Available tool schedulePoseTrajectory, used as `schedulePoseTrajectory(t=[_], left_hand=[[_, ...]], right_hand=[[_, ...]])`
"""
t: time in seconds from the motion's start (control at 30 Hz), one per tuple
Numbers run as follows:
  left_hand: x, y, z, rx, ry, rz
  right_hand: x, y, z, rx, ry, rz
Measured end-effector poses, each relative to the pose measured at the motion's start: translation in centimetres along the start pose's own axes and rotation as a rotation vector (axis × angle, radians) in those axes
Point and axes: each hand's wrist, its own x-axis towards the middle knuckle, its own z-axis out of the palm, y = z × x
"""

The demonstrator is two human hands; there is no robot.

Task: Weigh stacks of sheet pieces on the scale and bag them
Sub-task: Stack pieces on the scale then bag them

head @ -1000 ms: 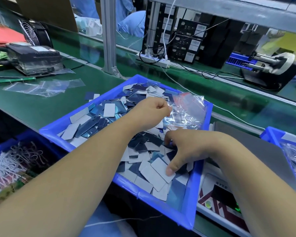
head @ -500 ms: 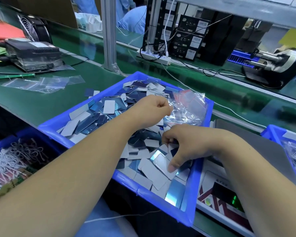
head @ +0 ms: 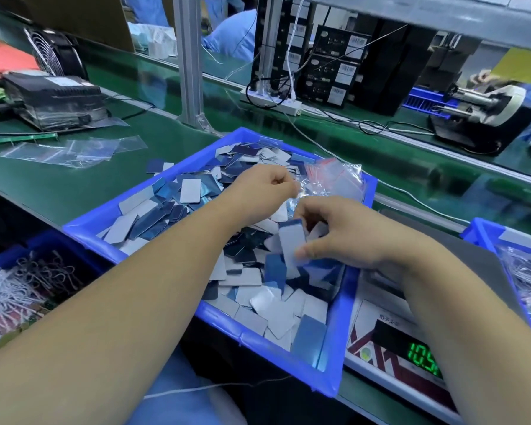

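A blue bin [head: 111, 228] heaped with loose sheet pieces [head: 258, 289] is set on the green worktop [head: 59, 185].

Right hand [head: 347, 234]: a white-faced sheet piece [head: 292, 240] is pinched upright between the thumb and the curled fingers [head: 304, 211], raised just above the heap. More pieces appear to be gathered behind it in the same grip; their number cannot be told. The loose pieces lie directly beneath and toward the near side of these fingers.

Left hand [head: 264, 191]: fingers are curled tight into a fist above the middle of the bin. The edge of a clear plastic bag [head: 328, 182] is met at the fingertips and appears to be pinched; the contact itself is hidden by the knuckles. The bag bunches just beyond both hands, against the far corner of the bin.

A scale [head: 390, 348] is seen just to the right of the bin, below the right forearm; green digits are lit on its display [head: 423, 355], partly covered by the arm. Flat clear bags [head: 74, 150] lie on the worktop well beyond the left hand.
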Motion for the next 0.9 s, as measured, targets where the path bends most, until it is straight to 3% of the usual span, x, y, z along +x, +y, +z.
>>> schedulePoseTrajectory(t=[0.17, 0.3, 0.43, 0.53, 0.73, 0.9], left_hand=[[0.0, 0.5, -0.3, -0.177, 0.034, -0.045], [-0.4, 0.6, -0.3, -0.276, -0.067, -0.032], [-0.7, 0.9, 0.1, -0.270, -0.026, -0.027], [-0.5, 2.5, 1.1, -0.140, 0.004, 0.012], [-1.0, 8.9, 7.1, -0.013, -0.227, 0.232], [-0.5, 10.4, 12.0, 0.141, -0.237, 0.437]], right_hand=[[0.3, 1.4, -0.5, 0.244, 0.404, 0.102], [-0.9, 1.9, -2.4, 0.571, 0.528, 0.189], [-3.8, 3.5, -6.0, 0.402, 0.526, 0.230], [-6.8, 4.6, -8.0, 0.309, 0.467, 0.282], [-10.1, 7.3, -7.9, 0.042, 0.330, 0.350], [-10.4, 8.4, -7.4, -0.220, 0.337, 0.292]])
